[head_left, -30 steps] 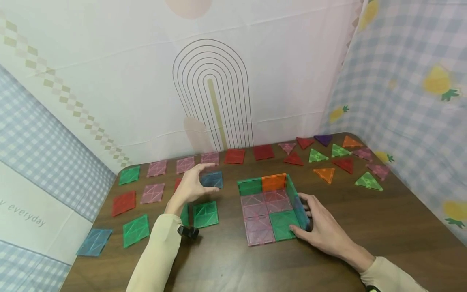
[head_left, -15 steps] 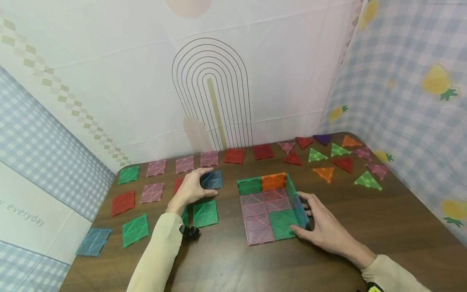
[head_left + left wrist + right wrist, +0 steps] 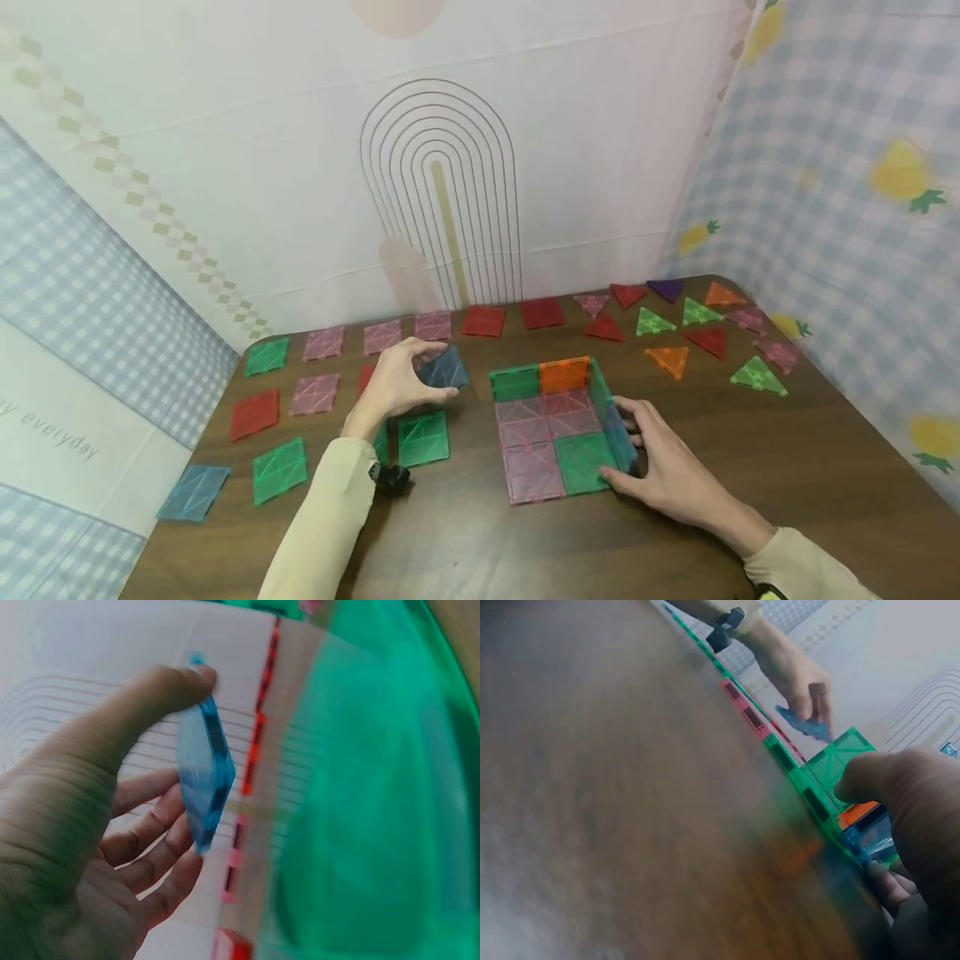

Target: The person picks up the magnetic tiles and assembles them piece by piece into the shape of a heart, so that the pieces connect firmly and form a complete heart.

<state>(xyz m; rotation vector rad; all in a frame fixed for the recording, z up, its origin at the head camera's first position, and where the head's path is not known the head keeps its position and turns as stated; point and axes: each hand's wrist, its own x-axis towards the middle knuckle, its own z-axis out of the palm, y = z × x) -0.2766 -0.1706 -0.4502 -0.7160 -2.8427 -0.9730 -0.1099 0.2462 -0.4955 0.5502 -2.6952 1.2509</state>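
Note:
My left hand (image 3: pixel 393 382) pinches a blue square magnetic tile (image 3: pixel 447 367) between thumb and fingertips. In the left wrist view that blue tile (image 3: pixel 206 765) is seen nearly edge-on. Right of it stands a low box of magnetic tiles, with a floor of pink and green squares. Its back wall is a green tile (image 3: pixel 516 382) and an orange tile (image 3: pixel 564 376). On the right side, an upright blue tile (image 3: pixel 621 437) adjoins a green one. My right hand (image 3: pixel 663 467) holds this blue wall, fingers outside, thumb at the front by the green floor tile (image 3: pixel 585 463).
Loose square tiles lie at the left, among them a red tile (image 3: pixel 255 414), a green tile (image 3: pixel 423 438) and a blue tile (image 3: pixel 193 492). Several triangles, such as an orange triangle (image 3: pixel 667 360), lie at the back right. Patterned cloth (image 3: pixel 600 150) hangs behind the table (image 3: pixel 465 550).
My left hand has closed on the blue square tile and lifted it off the table, tilting it slightly to the right. My right hand has stayed at the box's wall.

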